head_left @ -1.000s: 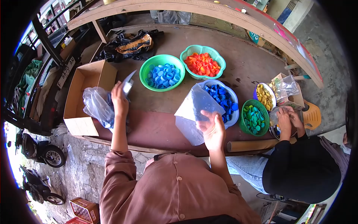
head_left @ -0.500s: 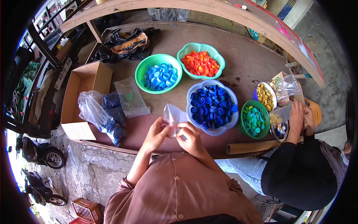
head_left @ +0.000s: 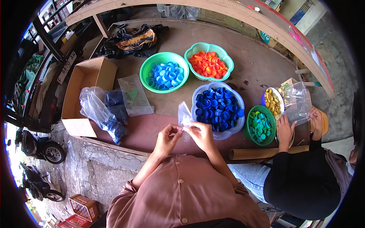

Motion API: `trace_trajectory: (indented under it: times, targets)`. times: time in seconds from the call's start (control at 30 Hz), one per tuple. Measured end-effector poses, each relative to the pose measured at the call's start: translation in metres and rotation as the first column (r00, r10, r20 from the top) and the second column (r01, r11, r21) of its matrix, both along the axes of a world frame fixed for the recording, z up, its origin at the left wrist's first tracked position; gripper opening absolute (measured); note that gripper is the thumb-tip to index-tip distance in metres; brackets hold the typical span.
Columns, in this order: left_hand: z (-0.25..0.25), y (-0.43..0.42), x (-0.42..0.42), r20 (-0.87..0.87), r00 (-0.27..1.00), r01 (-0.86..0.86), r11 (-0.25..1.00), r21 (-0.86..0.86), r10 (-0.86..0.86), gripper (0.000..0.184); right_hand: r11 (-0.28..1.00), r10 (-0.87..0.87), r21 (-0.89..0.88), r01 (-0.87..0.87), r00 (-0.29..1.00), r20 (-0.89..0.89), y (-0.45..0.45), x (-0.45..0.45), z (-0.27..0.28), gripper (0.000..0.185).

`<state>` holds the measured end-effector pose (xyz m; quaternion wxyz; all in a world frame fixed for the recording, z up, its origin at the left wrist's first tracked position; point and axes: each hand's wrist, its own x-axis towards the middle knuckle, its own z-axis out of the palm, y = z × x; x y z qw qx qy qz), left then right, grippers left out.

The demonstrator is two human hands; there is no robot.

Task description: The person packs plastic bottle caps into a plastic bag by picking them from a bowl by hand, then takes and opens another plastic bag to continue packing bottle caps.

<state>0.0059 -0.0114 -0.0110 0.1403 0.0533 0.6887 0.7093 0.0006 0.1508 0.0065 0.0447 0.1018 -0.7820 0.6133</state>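
My left hand (head_left: pixel 168 137) and my right hand (head_left: pixel 201 135) are close together above the table's front edge, fingers pinched on a small clear plastic bag (head_left: pixel 184 114). Its body stands up above my fingertips. Just beyond my right hand is a lavender basket (head_left: pixel 195 93) of dark blue bottle caps (head_left: pixel 219 108). Behind it, a mint-green basin (head_left: pixel 143 73) holds light blue caps (head_left: pixel 166 75), and a scalloped green basket (head_left: pixel 229 63) holds orange caps (head_left: pixel 208 64). Left of my hands, a flat clear bag (head_left: pixel 134 99) lies on the table.
A cardboard box (head_left: pixel 72 93) and a plastic bag of dark blue caps (head_left: pixel 102 114) are at the left. At the right, a co-worker's hands (head_left: pixel 285 133) handle a clear bag (head_left: pixel 298 102) beside a green basket (head_left: pixel 249 133) of green caps and a bowl of yellow caps (head_left: pixel 272 100).
My hands have shifted right and closer together, carrying the small bag with them. The co-worker's hands have spread apart, and one has moved left. The view has shifted slightly.
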Motion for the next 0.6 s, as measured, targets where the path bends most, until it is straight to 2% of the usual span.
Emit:
trace_trajectory:
  times: [0.03, 0.07, 0.1, 0.13, 0.17, 0.23, 0.3, 0.33, 0.37, 0.4, 0.43, 0.5, 0.53, 0.57, 0.6]
  targets:
    - [-0.006, -0.003, -0.001, 0.001, 1.0, -0.005, 1.0, 0.0, 0.005, 0.014, 1.0, 0.005, 0.0, -0.005, 1.0, 0.001, 0.002, -0.001, -0.003, 0.017]
    - [-0.011, -0.007, 0.0, 0.053, 0.998, 0.043, 0.998, 0.047, -0.045, 0.013, 0.965, -0.091, -0.225, 0.134, 0.977, 0.193, 0.003, -0.003, -0.006, 0.016]
    - [-0.015, -0.01, 0.001, 0.104, 0.99, 0.088, 0.992, 0.095, -0.098, 0.012, 0.862, -0.135, -0.405, 0.305, 0.908, 0.397, 0.005, -0.003, -0.008, 0.015]
    - [-0.014, -0.009, 0.003, 0.232, 0.968, 0.043, 0.974, 0.221, -0.095, 0.009, 0.782, -0.076, -0.52, 0.344, 0.881, 0.467, 0.01, -0.006, -0.008, 0.013]
    - [-0.012, -0.006, 0.004, 0.235, 0.967, 0.042, 0.975, 0.217, -0.094, 0.009, 0.732, -0.087, -0.551, 0.401, 0.857, 0.509, 0.008, -0.008, -0.004, 0.012]
    - [-0.009, -0.003, 0.007, 0.306, 0.94, -0.044, 0.835, 0.549, -0.152, 0.007, 0.629, 0.069, -0.687, 0.363, 0.855, 0.514, 0.01, -0.005, -0.009, 0.012]
    - [-0.008, -0.002, 0.004, 0.362, 0.92, -0.097, 0.812, 0.575, -0.147, 0.011, 0.699, 0.163, -0.636, 0.326, 0.794, 0.586, 0.006, -0.007, -0.03, 0.01]
    - [-0.01, 0.0, 0.0, 0.336, 0.927, -0.123, 0.708, 0.695, -0.168, 0.012, 0.683, 0.305, -0.677, 0.275, 0.735, 0.606, 0.001, -0.005, -0.035, 0.012]
    - [-0.01, 0.0, -0.004, 0.303, 0.935, -0.143, 0.586, 0.797, -0.185, 0.013, 0.681, 0.236, -0.586, 0.439, 0.627, 0.743, -0.012, -0.005, -0.04, 0.016]
    - [-0.008, 0.002, -0.005, 0.36, 0.921, -0.217, 0.57, 0.792, -0.151, 0.013, 0.663, 0.285, -0.62, 0.42, 0.624, 0.728, -0.012, -0.002, -0.039, 0.018]
    - [-0.008, 0.001, -0.008, 0.361, 0.92, -0.215, 0.573, 0.791, -0.154, 0.013, 0.643, 0.333, -0.652, 0.401, 0.621, 0.71, -0.012, 0.0, -0.034, 0.02]
    - [-0.008, -0.002, -0.011, 0.487, 0.872, -0.329, 0.673, 0.663, -0.054, 0.011, 0.632, 0.372, -0.727, 0.267, 0.719, 0.588, -0.004, -0.003, -0.023, 0.025]
    - [-0.013, 0.0, -0.01, 0.463, 0.884, -0.262, 0.748, 0.609, -0.067, 0.01, 0.606, 0.389, -0.766, 0.217, 0.759, 0.522, 0.001, -0.007, -0.024, 0.022]
    - [-0.017, 0.009, 0.0, 0.37, 0.925, -0.142, 0.823, 0.55, -0.088, 0.012, 0.571, 0.295, -0.772, 0.28, 0.807, 0.511, -0.002, -0.013, -0.013, 0.023]
    - [-0.019, 0.008, 0.002, 0.324, 0.936, -0.055, 0.849, 0.526, -0.14, 0.013, 0.542, 0.279, -0.776, 0.322, 0.802, 0.528, -0.001, -0.016, -0.025, 0.022]
